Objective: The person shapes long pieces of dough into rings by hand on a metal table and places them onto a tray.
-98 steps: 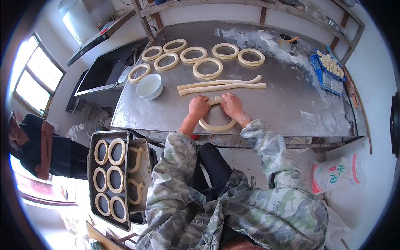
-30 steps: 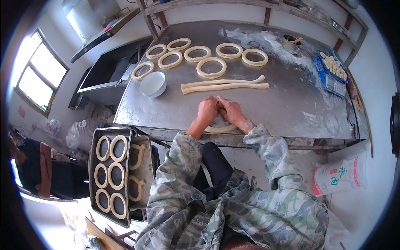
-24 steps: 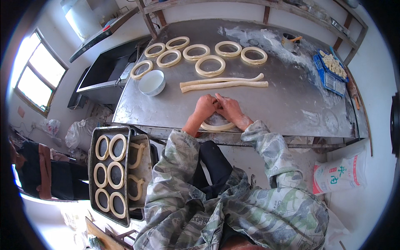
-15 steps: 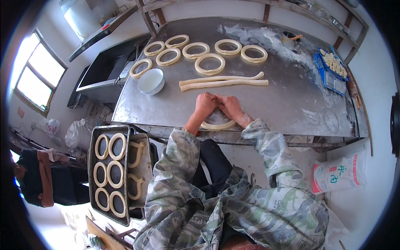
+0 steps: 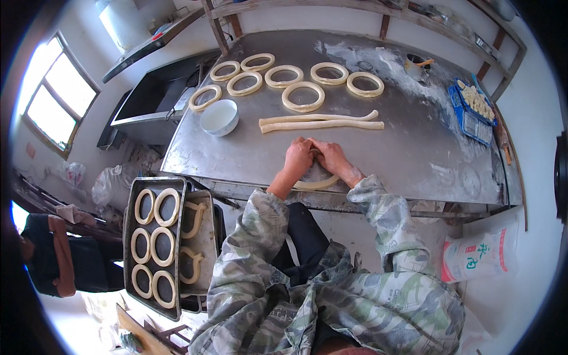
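Close to the near edge of the metal table, my left hand (image 5: 299,158) and my right hand (image 5: 331,158) meet over the far side of a dough ring (image 5: 317,184). Both are closed on the dough, fingers pressed together; the pinched spot is hidden beneath them. The ring's near curve shows between my wrists, lying on the metal. Just beyond my hands, two long dough strips (image 5: 322,121) lie side by side. Farther back rest several finished-looking dough rings (image 5: 303,96). A white bowl (image 5: 219,118) stands left of the strips.
Left of me, a dark tray (image 5: 126,248) holds several rings, overlapping another tray (image 5: 205,260) with looped dough. On the table's right are a blue scale (image 5: 475,129) bearing dough pieces, a rolling pin (image 5: 502,142) and a metal cup (image 5: 415,67). A white-red sack (image 5: 479,254) stands below.
My hands stay together on the ring, fingers shifted slightly and pressed closer over the dough. The whole view has shifted a little; the strips, bowl and other rings lie as before.
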`<state>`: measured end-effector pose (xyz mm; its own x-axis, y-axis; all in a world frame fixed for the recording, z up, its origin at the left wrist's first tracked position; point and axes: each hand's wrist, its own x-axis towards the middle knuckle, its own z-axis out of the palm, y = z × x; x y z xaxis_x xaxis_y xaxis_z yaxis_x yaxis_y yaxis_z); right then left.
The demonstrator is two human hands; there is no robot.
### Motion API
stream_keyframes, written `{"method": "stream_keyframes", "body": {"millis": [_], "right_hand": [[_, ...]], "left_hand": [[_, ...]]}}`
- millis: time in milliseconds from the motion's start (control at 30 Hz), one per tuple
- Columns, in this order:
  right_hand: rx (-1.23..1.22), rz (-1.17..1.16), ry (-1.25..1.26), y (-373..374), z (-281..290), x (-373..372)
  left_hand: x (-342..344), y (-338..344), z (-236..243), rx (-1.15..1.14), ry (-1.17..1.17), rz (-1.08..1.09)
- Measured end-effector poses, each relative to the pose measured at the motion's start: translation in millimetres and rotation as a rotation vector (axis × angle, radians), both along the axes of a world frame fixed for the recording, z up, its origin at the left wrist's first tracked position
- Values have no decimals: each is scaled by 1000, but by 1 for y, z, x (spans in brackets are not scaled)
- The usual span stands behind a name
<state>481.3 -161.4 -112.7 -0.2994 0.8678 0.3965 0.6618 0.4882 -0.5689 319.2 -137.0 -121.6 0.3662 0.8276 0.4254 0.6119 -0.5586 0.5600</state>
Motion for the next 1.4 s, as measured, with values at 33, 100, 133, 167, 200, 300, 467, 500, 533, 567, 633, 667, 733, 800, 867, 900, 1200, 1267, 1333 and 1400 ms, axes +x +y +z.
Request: {"method": "stream_keyframes", "body": {"millis": [33, 100, 133, 167, 200, 300, 467, 500, 533, 567, 633, 667, 733, 800, 867, 900, 1200, 1267, 1333, 1400], "right_hand": [[-26, 19, -10, 1, 2, 1], [13, 37, -14, 2, -1, 8], [78, 39, -7, 0, -3, 10], [141, 50, 5, -3, -3, 7], [118, 40, -19, -7, -2, 6], [103, -4, -141, -24, -6, 7], [84, 12, -280, -31, -1, 4], [123, -4, -291, -32, 0, 3], [162, -19, -303, -34, 1, 2], [199, -30, -318, -36, 2, 1], [248, -31, -354, -38, 3, -2], [271, -27, -368, -40, 2, -6], [235, -6, -397, -37, 4, -11], [217, 3, -418, -36, 2, -9], [205, 11, -432, -37, -4, -1], [189, 4, -417, -38, -3, -2], [181, -14, -467, -36, -5, -9], [150, -4, -457, -35, -2, -10], [153, 12, -423, -36, 2, -12], [152, 15, -408, -38, 3, -14]], "left_hand": [[2, -1, 0, 22, 17, 16], [8, -2, -1, 62, 48, 40], [8, -4, -2, 82, 55, 32], [4, -6, -3, 99, 67, 32], [0, -8, -4, 117, 79, 32], [-2, -10, -4, 69, 125, 49], [-4, -9, -2, 70, 129, 82], [-5, -8, -2, 70, 135, 84], [-5, -7, -2, 74, 128, 75], [-4, -7, -3, 75, 118, 70], [-3, -6, -4, 85, 104, 67], [-5, -3, -6, 93, 103, 75], [-11, 1, -9, 96, 92, 85], [-13, 4, -7, 92, 63, 70], [-12, -4, 1, 49, 40, 43], [-16, -8, 4, 28, 34, 42], [-21, 0, 1, 58, 59, 50], [-20, 2, -2, 60, 46, 46], [-23, 4, -4, 58, 50, 59], [-21, 4, -8, 43, 68, 77]]}}
